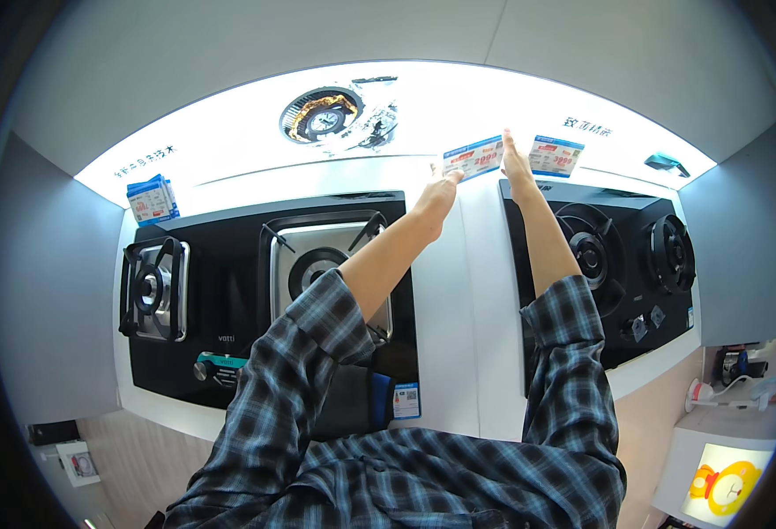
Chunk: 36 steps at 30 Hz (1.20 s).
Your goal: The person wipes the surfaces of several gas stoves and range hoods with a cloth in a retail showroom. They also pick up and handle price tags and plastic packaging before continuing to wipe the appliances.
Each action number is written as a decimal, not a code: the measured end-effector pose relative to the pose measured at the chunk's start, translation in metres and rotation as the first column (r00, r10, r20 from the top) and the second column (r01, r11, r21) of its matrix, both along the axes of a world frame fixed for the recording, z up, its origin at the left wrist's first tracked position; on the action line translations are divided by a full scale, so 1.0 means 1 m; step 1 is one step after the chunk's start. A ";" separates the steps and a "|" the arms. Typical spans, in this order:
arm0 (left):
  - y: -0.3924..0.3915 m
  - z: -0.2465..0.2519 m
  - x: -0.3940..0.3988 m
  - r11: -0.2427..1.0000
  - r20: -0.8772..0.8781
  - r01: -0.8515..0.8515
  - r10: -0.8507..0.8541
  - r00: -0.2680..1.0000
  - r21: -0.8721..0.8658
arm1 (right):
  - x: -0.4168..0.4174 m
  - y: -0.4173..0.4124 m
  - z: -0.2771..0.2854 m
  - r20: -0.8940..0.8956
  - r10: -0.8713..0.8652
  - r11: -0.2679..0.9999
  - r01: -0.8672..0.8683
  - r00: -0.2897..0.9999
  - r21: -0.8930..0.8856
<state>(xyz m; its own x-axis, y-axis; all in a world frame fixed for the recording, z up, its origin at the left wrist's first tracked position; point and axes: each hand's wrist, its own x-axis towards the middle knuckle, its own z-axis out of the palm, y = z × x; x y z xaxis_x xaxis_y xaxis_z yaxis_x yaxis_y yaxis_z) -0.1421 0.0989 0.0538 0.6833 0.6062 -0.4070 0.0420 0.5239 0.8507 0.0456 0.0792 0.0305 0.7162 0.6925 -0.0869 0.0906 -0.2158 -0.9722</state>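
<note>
Both arms reach forward to a printed price card [474,159] with a blue top edge, in front of the lit back panel. My left hand [439,192] grips the card at its lower left part, with the thumb on its face. At the card's right edge is my right hand [515,162], raised with fingers pointing up; whether it pinches the card or only touches it, I cannot tell. A second price card [556,157] stands just right of that hand, apart from it. Below the hands lie a black gas hob [229,297] on the left and another black gas hob [639,264] on the right.
A stack of price cards [152,200] leans at the left hob's back corner. A dark folded item with a blue edge [355,400] lies at its front, beside a small label card [406,401]. Grey side walls bound the counter. A lit bear picture [728,486] shows at lower right.
</note>
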 end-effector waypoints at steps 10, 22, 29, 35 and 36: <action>0.023 0.041 -0.076 0.969 0.011 -0.165 0.166 0.986 0.184 | -0.093 0.030 0.033 0.120 -0.058 0.997 0.051 0.991 0.065; 0.103 0.011 -0.165 0.955 -0.026 -0.255 0.262 0.965 0.151 | -0.177 0.094 -0.015 -0.034 0.122 0.988 -0.118 0.992 0.099; 0.134 -0.012 -0.186 0.965 -0.068 -0.231 0.240 0.968 0.122 | -0.187 0.105 -0.028 -0.086 0.164 0.982 -0.154 0.983 0.110; 0.158 -0.037 -0.201 0.956 -0.057 -0.266 0.275 0.960 0.125 | -0.197 0.102 -0.024 -0.132 0.251 0.967 -0.243 0.959 0.077; 0.158 -0.036 -0.198 0.957 -0.063 -0.261 0.270 0.961 0.127 | -0.194 0.101 -0.024 -0.139 0.256 0.966 -0.248 0.957 0.069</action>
